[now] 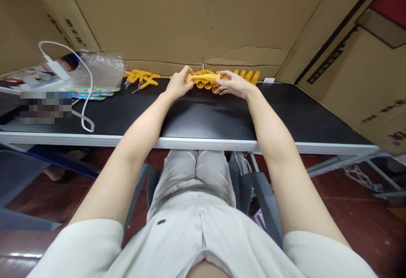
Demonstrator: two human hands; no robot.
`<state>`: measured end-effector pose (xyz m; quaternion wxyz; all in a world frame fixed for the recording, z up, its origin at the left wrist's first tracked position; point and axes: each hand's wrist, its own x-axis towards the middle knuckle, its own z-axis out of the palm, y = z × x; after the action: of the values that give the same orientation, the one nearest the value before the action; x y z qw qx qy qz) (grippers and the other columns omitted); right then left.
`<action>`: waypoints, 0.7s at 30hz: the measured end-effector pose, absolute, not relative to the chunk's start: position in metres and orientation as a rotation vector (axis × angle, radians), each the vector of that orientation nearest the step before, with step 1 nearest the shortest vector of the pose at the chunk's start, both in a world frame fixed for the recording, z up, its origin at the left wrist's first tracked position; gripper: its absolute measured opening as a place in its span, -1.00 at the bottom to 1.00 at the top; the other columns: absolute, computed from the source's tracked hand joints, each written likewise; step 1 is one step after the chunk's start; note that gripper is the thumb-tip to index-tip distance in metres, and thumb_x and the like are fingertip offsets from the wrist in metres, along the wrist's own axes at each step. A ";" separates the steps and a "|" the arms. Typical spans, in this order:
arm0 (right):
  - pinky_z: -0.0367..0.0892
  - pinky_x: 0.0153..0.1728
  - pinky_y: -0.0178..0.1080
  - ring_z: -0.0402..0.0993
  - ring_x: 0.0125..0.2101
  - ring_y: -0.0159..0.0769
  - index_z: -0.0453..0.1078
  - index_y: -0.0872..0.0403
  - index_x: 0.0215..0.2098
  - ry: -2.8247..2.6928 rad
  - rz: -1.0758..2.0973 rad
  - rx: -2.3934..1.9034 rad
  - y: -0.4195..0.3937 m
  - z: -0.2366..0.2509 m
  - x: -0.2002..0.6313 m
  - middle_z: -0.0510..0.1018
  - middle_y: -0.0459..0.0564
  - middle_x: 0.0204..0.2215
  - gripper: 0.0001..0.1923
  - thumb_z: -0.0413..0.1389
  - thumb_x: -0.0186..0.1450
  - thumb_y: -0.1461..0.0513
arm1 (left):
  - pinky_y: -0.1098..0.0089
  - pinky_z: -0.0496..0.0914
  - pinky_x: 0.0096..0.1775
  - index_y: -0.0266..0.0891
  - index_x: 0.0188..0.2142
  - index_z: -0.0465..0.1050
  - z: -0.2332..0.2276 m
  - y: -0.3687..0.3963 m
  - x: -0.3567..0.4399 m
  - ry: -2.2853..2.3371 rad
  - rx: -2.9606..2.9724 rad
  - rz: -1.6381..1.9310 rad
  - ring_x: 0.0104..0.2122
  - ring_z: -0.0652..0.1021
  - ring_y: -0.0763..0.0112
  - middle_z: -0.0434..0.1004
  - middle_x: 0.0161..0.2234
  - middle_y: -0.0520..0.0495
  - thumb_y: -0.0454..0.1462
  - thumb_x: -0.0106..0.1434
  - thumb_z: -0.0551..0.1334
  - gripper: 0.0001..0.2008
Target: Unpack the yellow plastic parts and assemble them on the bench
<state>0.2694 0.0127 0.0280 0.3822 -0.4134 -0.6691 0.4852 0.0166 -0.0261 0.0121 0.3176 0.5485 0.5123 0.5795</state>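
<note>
A yellow-orange plastic toy piece (204, 77) is held level between both hands at the far side of the black table (196, 117). My left hand (178, 84) grips its left end. My right hand (233, 85) holds its right end, fingers resting over more yellow pieces (206, 86) lying beneath. A row of small yellow cone-shaped parts (249, 75) stands just right of my right hand. Several yellow claw-shaped pieces with metal chains (141, 79) lie to the left of my left hand.
Cardboard walls (177, 15) close off the back and right. A clear plastic bag (103, 70), a white cable with charger (83, 100), colourful packets and papers sit at the left. The table's white front edge (190, 143) crosses above my lap.
</note>
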 end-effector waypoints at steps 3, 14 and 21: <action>0.64 -0.29 -0.24 0.69 -0.42 -0.30 0.43 0.03 -0.10 -1.682 1.211 -1.042 0.008 0.030 0.269 0.71 -0.06 -0.32 -0.51 0.57 0.30 0.03 | 0.34 0.49 0.13 -0.08 -0.21 0.52 0.011 -0.025 0.015 1.364 1.501 1.509 0.07 0.67 0.07 0.62 -0.29 -0.03 -0.55 0.14 0.39 -0.65; 0.59 -0.43 -0.17 0.62 -0.55 -0.14 0.58 0.11 -0.15 -1.615 1.086 -1.170 0.017 0.020 0.254 0.54 0.00 -0.63 -0.11 0.19 0.28 -0.54 | 0.28 0.40 0.21 -0.11 -0.27 0.44 0.019 -0.035 0.022 1.321 1.460 1.478 0.09 0.66 0.03 0.57 -0.28 -0.04 -0.62 0.14 0.47 -0.58; 0.58 -0.39 -0.22 0.69 -0.44 -0.21 0.52 0.02 -0.02 -1.730 1.139 -1.089 0.020 0.022 0.269 0.72 0.01 -0.32 -0.30 0.45 0.25 -0.33 | 0.27 0.38 0.24 -0.12 -0.28 0.44 0.019 -0.035 0.020 1.326 1.516 1.474 0.10 0.64 0.02 0.56 -0.29 -0.02 -0.59 0.14 0.51 -0.59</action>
<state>0.2686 0.0197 0.0221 0.3902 -0.4285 -0.6806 0.4483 0.0205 -0.0348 0.0185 0.3173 0.5760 0.5039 0.5601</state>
